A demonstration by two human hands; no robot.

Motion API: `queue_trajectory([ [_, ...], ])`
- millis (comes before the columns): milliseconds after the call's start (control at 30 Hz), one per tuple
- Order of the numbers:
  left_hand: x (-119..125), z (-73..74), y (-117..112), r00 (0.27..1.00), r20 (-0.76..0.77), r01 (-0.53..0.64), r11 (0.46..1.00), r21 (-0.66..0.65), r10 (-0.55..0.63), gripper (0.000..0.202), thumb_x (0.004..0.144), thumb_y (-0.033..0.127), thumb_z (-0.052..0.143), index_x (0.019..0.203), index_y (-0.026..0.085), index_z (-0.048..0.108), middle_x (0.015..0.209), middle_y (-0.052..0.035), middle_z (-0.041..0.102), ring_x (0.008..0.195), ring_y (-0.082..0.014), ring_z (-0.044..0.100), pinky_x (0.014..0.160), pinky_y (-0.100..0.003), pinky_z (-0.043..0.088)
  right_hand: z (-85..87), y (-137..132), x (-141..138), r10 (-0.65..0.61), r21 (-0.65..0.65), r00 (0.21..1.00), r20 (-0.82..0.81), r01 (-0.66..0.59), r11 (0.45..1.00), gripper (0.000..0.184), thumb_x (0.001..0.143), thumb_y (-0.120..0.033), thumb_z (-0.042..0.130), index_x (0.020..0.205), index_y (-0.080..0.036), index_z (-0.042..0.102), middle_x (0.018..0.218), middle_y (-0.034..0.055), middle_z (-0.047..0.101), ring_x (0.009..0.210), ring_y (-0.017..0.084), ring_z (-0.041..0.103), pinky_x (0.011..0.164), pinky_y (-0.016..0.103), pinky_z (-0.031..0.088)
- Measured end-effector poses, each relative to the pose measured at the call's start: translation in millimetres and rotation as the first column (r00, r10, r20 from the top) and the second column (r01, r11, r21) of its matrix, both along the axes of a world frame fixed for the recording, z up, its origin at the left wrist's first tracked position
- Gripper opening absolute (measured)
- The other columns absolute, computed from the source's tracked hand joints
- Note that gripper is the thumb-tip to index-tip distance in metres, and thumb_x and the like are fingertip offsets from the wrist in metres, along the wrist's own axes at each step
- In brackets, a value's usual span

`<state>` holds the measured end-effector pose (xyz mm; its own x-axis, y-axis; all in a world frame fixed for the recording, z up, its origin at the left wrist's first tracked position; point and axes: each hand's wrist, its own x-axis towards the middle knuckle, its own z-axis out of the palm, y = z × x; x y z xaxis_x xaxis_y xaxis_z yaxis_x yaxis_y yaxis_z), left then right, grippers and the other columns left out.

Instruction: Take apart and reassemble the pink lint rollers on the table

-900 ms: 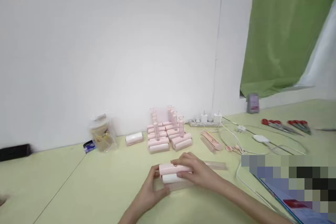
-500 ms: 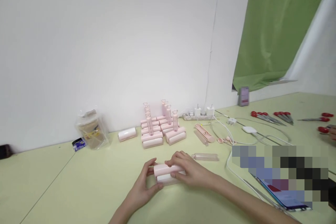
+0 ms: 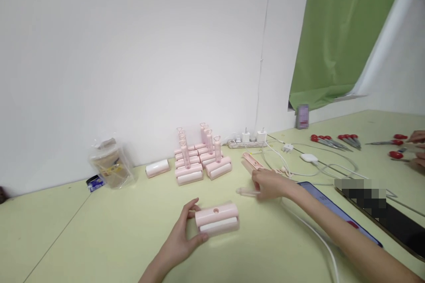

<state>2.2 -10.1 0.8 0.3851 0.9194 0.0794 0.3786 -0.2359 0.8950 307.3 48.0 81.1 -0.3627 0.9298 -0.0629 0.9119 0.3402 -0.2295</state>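
On the flat, pale green table (image 3: 99,239) lies a pink-and-white plastic roller (image 3: 217,218). The left hand (image 3: 179,236) is spread around its left end. Behind, the right hand (image 3: 270,183) touches a thin, clear plastic tube (image 3: 246,192); I can't tell if it's pinched.

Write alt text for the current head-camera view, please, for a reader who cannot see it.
A person's left hand cups the left end of a pink roller on a pale green table, while the right hand is at a clear tube. Behind them, similar rollers sit in rows, several with upright handles.
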Motion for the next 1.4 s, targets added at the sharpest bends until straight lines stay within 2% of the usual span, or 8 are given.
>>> queue_trajectory([
  [133, 14.6, 5.7, -8.5, 0.997, 0.014, 0.072, 0.997, 0.026, -0.072, 0.051, 0.071, 0.016, 0.060, 0.117, 0.025, 0.040, 0.116, -0.0057, 0.046, 0.111, -0.0224, 0.044, 0.096, -0.034, 0.033, 31.5, -13.5, -3.8, 0.108, -0.018, 0.984, -0.139, -0.112, 0.994, 0.021, 0.077, -0.027, 0.051, 0.095, -0.018, 0.056, 0.091, 0.0051, 0.060, 0.074, 0.017, 0.057, 0.064, 0.026, 0.041],
  [233, 22.0, 9.4, -13.1, 0.989, 0.024, 0.141, 0.988, 0.056, -0.143, 0.043, 0.070, 0.013, 0.060, 0.109, 0.025, 0.046, 0.114, -0.0046, 0.046, 0.110, -0.0222, 0.044, 0.097, -0.034, 0.032, 57.1, -27.0, -17.7, 0.225, -0.074, 0.952, -0.206, -0.245, 0.967, 0.028, 0.077, -0.040, 0.055, 0.097, -0.021, 0.058, 0.090, 0.0012, 0.061, 0.075, 0.015, 0.056, 0.063, 0.022, 0.041],
  [400, 24.0, 8.0, -14.8, 0.987, 0.047, 0.151, 0.987, 0.048, -0.153, 0.046, 0.069, 0.013, 0.060, 0.110, 0.025, 0.046, 0.113, -0.0044, 0.045, 0.110, -0.0224, 0.043, 0.096, -0.034, 0.033, 77.0, -44.5, -42.6, 0.369, -0.098, 0.914, -0.170, -0.389, 0.916, 0.026, 0.077, -0.033, 0.057, 0.097, -0.018, 0.063, 0.086, 0.0045, 0.064, 0.072, 0.016, 0.058, 0.058, 0.023, 0.040],
  [567, 23.9, 4.5, -15.5, 0.988, 0.022, 0.149, 0.988, 0.042, -0.150, 0.050, 0.070, 0.014, 0.060, 0.115, 0.025, 0.043, 0.116, -0.0046, 0.043, 0.112, -0.0216, 0.042, 0.097, -0.033, 0.031, 79.3, -52.1, -54.0, 0.438, -0.059, 0.896, -0.065, -0.442, 0.895, 0.023, 0.077, -0.025, 0.055, 0.097, -0.016, 0.064, 0.087, 0.0062, 0.065, 0.072, 0.017, 0.059, 0.058, 0.024, 0.040],
  [900, 26.3, 5.1, -18.7, 0.993, 0.020, 0.112, 0.993, 0.022, -0.113, 0.047, 0.068, 0.016, 0.061, 0.110, 0.023, 0.042, 0.113, -0.0047, 0.045, 0.108, -0.0217, 0.044, 0.094, -0.034, 0.035, 85.5, -52.4, -81.3, 0.425, -0.036, 0.898, 0.111, -0.424, 0.905, 0.016, 0.071, -0.022, 0.063, 0.086, -0.018, 0.067, 0.080, 0.0050, 0.068, 0.071, 0.020, 0.060, 0.051, 0.024, 0.034],
  [1200, 27.8, 9.0, -20.2, 0.993, -0.020, 0.118, 0.992, 0.046, -0.117, 0.045, 0.070, 0.019, 0.060, 0.110, 0.022, 0.041, 0.111, -0.0054, 0.045, 0.105, -0.0212, 0.045, 0.091, -0.033, 0.037, 83.2, -51.3, -94.1, 0.360, -0.022, 0.926, 0.114, -0.360, 0.933, 0.013, 0.067, -0.018, 0.059, 0.075, -0.015, 0.068, 0.070, 0.0056, 0.070, 0.057, 0.017, 0.059, 0.042, 0.022, 0.029],
  [1300, 28.1, 10.3, -20.2, 0.995, -0.007, 0.102, 0.994, 0.028, -0.102, 0.046, 0.068, 0.017, 0.061, 0.109, 0.023, 0.042, 0.111, -0.0044, 0.046, 0.105, -0.0210, 0.046, 0.091, -0.032, 0.036, 75.1, -50.1, -96.2, 0.282, 0.004, 0.953, 0.106, -0.284, 0.959, 0.015, 0.068, -0.019, 0.055, 0.058, -0.013, 0.065, 0.054, 0.0069, 0.065, 0.047, 0.016, 0.055, 0.039, 0.022, 0.027],
  [1400, 28.8, 12.1, -21.2, 0.997, -0.002, 0.079, 0.997, -0.022, -0.079, 0.047, 0.065, 0.017, 0.063, 0.107, 0.023, 0.043, 0.110, -0.0038, 0.047, 0.105, -0.0215, 0.045, 0.090, -0.032, 0.036, 64.3, -46.7, -100.0, 0.177, -0.005, 0.980, 0.087, -0.177, 0.984, 0.026, 0.069, -0.018, 0.049, 0.044, -0.014, 0.057, 0.034, 0.0029, 0.052, 0.033, 0.012, 0.046, 0.036, 0.021, 0.026],
])
